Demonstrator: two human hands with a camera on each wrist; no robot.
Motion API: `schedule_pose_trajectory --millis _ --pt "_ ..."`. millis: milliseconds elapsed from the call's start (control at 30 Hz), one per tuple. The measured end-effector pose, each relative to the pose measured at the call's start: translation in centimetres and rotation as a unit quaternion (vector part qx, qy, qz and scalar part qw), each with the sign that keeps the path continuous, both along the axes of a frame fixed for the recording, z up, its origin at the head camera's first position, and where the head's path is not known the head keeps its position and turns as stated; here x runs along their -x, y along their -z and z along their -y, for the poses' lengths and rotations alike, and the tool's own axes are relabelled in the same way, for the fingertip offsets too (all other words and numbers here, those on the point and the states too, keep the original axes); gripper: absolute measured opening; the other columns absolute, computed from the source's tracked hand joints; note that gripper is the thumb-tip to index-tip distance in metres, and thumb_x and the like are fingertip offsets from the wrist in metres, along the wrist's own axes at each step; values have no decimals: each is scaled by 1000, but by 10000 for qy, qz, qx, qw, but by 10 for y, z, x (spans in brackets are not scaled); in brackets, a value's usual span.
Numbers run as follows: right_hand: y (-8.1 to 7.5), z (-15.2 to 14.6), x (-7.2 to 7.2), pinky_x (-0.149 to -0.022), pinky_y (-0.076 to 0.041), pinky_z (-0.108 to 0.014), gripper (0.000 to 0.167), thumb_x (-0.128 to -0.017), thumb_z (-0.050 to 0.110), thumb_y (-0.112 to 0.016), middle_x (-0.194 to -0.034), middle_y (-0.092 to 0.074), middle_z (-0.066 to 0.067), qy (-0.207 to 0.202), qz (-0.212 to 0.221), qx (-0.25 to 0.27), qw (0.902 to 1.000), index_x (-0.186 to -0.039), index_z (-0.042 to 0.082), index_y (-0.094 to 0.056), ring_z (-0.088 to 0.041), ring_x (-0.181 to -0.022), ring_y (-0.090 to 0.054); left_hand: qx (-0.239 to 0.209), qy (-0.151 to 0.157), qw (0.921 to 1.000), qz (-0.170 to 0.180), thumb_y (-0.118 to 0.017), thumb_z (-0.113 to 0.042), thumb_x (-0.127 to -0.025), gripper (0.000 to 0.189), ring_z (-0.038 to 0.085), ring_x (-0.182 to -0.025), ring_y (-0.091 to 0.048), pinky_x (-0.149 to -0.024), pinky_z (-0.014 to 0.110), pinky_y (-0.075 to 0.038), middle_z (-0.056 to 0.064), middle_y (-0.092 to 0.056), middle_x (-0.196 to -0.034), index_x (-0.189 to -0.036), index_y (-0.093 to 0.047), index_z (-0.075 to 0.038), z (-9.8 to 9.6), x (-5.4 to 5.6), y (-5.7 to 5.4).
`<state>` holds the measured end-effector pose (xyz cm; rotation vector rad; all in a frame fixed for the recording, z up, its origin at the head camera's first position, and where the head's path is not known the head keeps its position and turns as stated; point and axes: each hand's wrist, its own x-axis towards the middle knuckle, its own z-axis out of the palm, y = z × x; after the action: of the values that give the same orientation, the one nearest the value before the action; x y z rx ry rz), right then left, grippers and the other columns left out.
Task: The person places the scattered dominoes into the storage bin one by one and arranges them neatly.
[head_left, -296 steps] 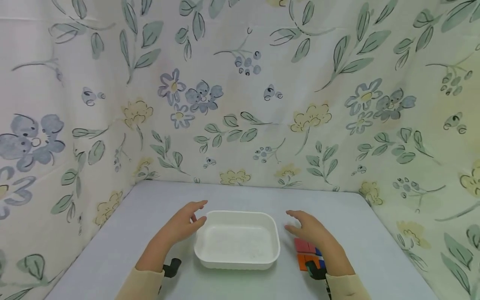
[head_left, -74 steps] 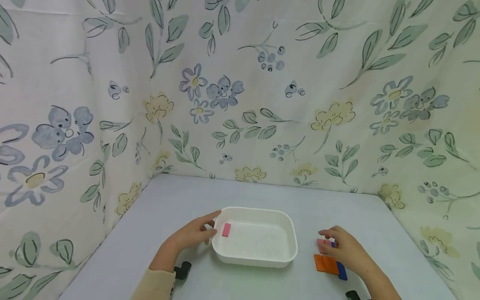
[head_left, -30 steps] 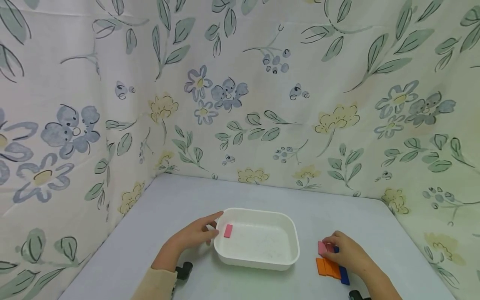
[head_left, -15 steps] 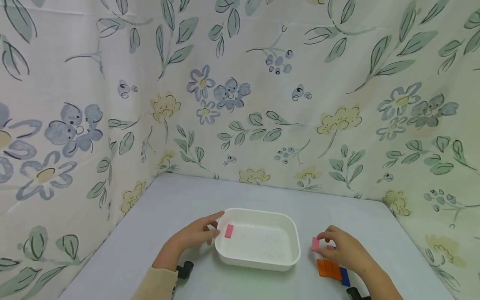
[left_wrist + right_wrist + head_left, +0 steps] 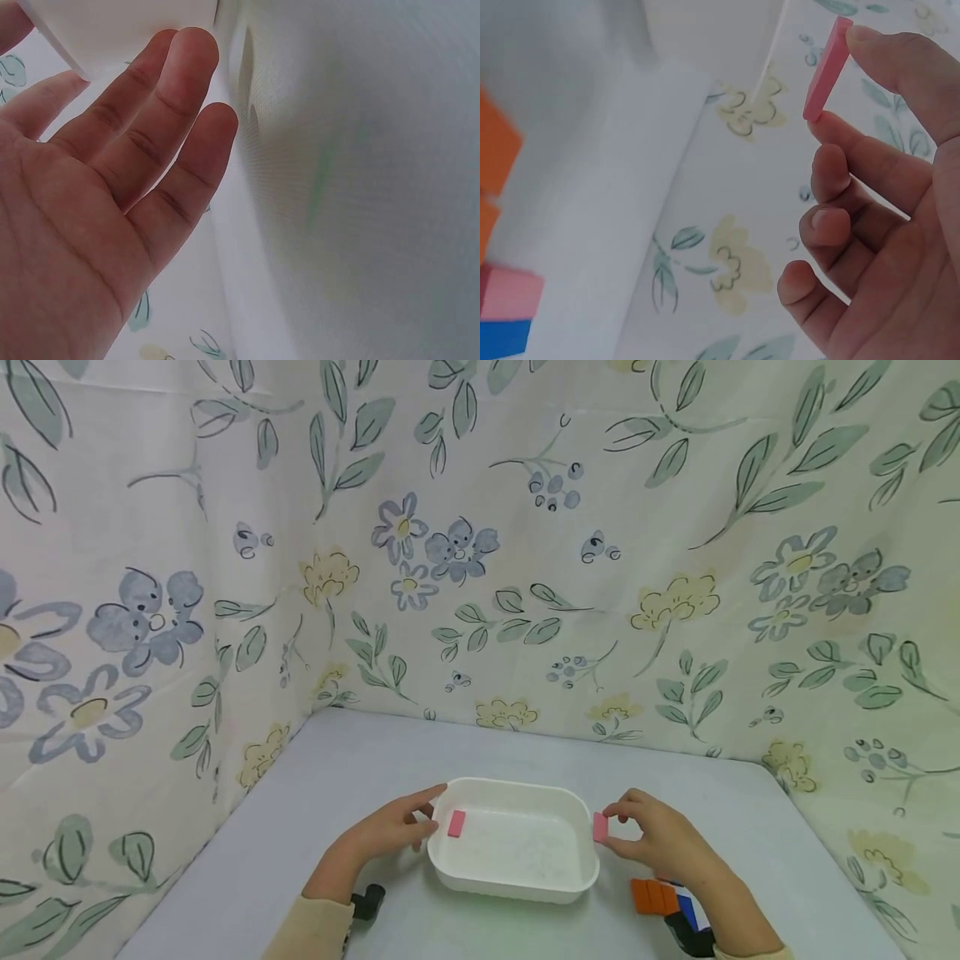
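My right hand (image 5: 663, 839) pinches a small pink block (image 5: 600, 827) between thumb and index finger, right at the right rim of a white tray (image 5: 510, 887). The right wrist view shows this flat block (image 5: 828, 71) held by its ends, the other fingers loosely bent. Another pink block (image 5: 456, 823) lies inside the tray near its left wall. At the tray's left side, my left hand (image 5: 382, 827) rests its fingertips against the rim. In the left wrist view the left hand (image 5: 112, 180) has its fingers extended beside the tray wall (image 5: 127, 26).
Orange blocks (image 5: 652, 897) and a blue block (image 5: 687, 910) lie on the table right of the tray, partly behind my right wrist. The right wrist view also shows a pink block (image 5: 511, 292) there. A floral curtain (image 5: 480, 568) stands around the white table (image 5: 390, 743).
The tray held nothing at first; a pink block now lies in it. My right hand has picked another pink block from the group and moved it left to the tray. The left hand stays put lately.
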<state>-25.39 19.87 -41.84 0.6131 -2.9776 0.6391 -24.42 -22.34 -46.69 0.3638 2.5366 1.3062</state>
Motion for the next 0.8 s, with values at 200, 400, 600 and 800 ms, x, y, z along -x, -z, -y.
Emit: schedule_pose_trajectory --millis 200,400,600,800 --pt "-5 25 7 -73 -52 -27 36 -80 50 -82 -95 -59 10 -346 58 152 9993 -105 26 -74 -11 -86 -54 -37 20 10000 8 -64 -31 -99 65 22 -80 -62 -74 43 -46 8 -55 -121 -157 -36 -23 0 1 2" --pt "-7 49 11 -74 -52 -30 32 -80 43 -84 -95 -57 13 -590 63 38 9982 -105 25 -74 -10 -86 -54 -36 30 10000 -6 -65 -35 -98 66 21 -79 -62 -74 43 -46 7 -55 -121 -157 -36 -24 1 3 6" --pt "-8 72 13 -75 -52 -30 28 -81 35 -85 -95 -58 13 -871 -138 -217 9959 -104 23 -75 -9 -85 -56 -11 43 10000 -26 -64 -34 -98 66 22 -80 -62 -73 42 -46 7 -55 -121 -157 -36 -24 2 4 5" --pt "-6 91 17 -76 -53 -30 30 -84 35 -83 -98 -61 6 -1199 -182 -280 9922 -108 19 -75 -14 -86 -59 -9 24 10000 -25 -65 -32 -98 65 22 -80 -62 -73 43 -46 7 -56 -121 -157 -37 -24 2 3 5"
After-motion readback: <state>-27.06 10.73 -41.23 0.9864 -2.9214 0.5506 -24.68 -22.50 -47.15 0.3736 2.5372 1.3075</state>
